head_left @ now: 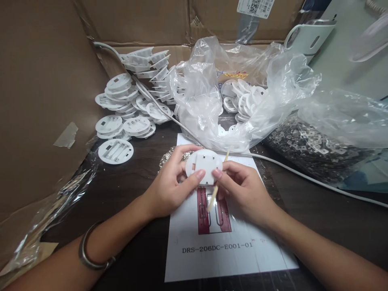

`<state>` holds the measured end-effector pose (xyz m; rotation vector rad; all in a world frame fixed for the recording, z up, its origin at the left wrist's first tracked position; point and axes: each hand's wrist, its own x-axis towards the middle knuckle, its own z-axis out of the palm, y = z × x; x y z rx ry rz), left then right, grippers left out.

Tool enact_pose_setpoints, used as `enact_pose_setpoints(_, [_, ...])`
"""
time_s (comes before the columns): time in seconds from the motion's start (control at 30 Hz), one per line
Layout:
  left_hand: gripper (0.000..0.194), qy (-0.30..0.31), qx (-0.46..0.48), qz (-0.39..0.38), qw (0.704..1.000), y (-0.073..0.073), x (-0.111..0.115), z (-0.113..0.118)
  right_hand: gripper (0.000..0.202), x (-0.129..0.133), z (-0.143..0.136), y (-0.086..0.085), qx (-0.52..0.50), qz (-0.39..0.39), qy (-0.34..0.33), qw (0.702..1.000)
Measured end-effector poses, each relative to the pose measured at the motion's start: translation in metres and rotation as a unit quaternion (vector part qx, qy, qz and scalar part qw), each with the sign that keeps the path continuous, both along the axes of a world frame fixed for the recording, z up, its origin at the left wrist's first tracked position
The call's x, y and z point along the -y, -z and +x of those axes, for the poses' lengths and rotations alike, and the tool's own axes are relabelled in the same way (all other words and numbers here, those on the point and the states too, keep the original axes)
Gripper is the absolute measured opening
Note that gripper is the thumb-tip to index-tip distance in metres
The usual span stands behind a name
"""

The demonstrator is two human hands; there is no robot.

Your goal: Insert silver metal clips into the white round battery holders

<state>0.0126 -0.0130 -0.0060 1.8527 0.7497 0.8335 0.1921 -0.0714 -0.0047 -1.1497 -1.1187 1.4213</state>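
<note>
A round white plastic part (206, 163) is held between both hands above a printed sheet (188, 262). My left hand (174, 182) grips its left side, thumb on the face and fingers behind. On its right edge rests the thumb of my right hand (239, 186), whose curled fingers also hold a thin wooden stick (214, 197) slanting down to the left. Two small dark spots show near the top of the part. Small shiny metal pieces (166, 157) lie partly hidden behind my left hand.
Stacks of white round parts (117, 97) stand at the back left, one part (115, 151) nearer. An open clear bag (200, 109) holds more parts. A bag of metal pieces (315, 141) sits right. A white cable (291, 169) crosses the table; cardboard walls (42, 101) rise left and behind.
</note>
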Motion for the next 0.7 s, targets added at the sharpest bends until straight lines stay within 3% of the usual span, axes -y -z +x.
enact_pose_setpoints(0.07, [0.042,-0.096,-0.037,0.09,0.991,-0.008,-0.012,-0.009,0.03,-0.001,0.0,0.003,0.027,-0.006,0.03,0.999])
enact_pose_setpoints(0.13, [0.048,-0.236,-0.084,0.201,0.947,-0.023,-0.028,-0.025,0.033,-0.001,0.0,0.006,0.044,-0.012,0.046,0.998])
enact_pose_setpoints(0.2, [0.033,-0.43,-0.161,0.31,0.832,-0.039,-0.042,-0.044,0.032,0.0,0.0,0.007,0.057,-0.01,0.047,0.997])
enact_pose_setpoints(0.23, [0.027,-0.496,-0.217,0.328,0.774,-0.046,-0.048,-0.054,0.032,0.0,0.0,0.008,0.064,-0.008,0.046,0.997])
enact_pose_setpoints(0.3, [0.024,-0.525,-0.311,0.284,0.739,-0.054,-0.057,-0.072,0.03,0.001,-0.001,0.008,0.077,-0.005,0.044,0.996])
enact_pose_setpoints(0.37, [0.029,-0.523,-0.376,0.221,0.732,-0.053,-0.065,-0.087,0.028,0.002,-0.002,0.008,0.087,-0.004,0.044,0.995])
enact_pose_setpoints(0.47, [0.029,-0.468,-0.421,0.178,0.756,-0.043,-0.076,-0.101,0.029,0.002,-0.003,0.008,0.093,-0.005,0.044,0.995])
enact_pose_setpoints(0.5, [0.024,-0.491,-0.414,0.169,0.748,-0.04,-0.079,-0.103,0.029,0.001,-0.003,0.008,0.093,-0.006,0.045,0.995])
enact_pose_setpoints(0.57, [0.022,-0.447,-0.404,0.183,0.777,-0.035,-0.083,-0.104,0.029,0.001,-0.003,0.007,0.091,-0.01,0.047,0.995])
enact_pose_setpoints(0.7, [0.031,-0.432,-0.413,0.173,0.783,-0.039,-0.08,-0.097,0.026,0.0,-0.002,0.004,0.101,0.0,0.067,0.993])
